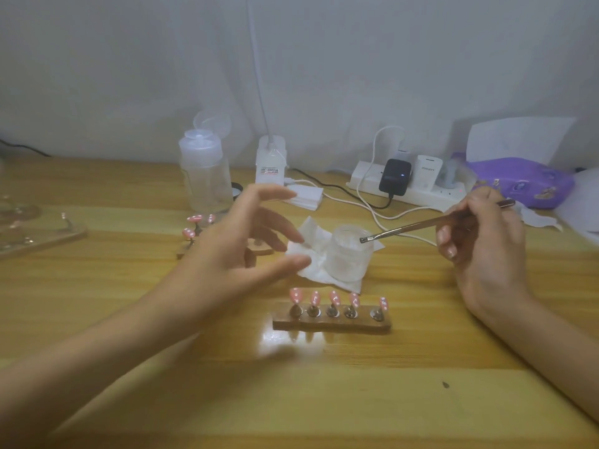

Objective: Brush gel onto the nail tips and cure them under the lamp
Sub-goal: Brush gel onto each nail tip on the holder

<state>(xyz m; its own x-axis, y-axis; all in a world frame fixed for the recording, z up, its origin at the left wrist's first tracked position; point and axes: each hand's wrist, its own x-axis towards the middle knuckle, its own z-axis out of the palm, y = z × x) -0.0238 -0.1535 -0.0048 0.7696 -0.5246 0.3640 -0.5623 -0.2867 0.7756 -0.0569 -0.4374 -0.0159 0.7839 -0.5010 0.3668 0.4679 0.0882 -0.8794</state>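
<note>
Brush [431, 223] in right hand [483, 234], bristles over gel jar [348, 254].

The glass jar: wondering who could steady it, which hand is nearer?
Left. The left hand is just left of the jar; the right hand is farther right, only its brush reaching it.

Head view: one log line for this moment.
left hand: open, beside jar | right hand: holds brush | brush tip: over jar mouth | nail tips: five on near stand

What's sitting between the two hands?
In the head view, a small frosted jar on a white tissue, with the brush tip at its mouth.
</note>
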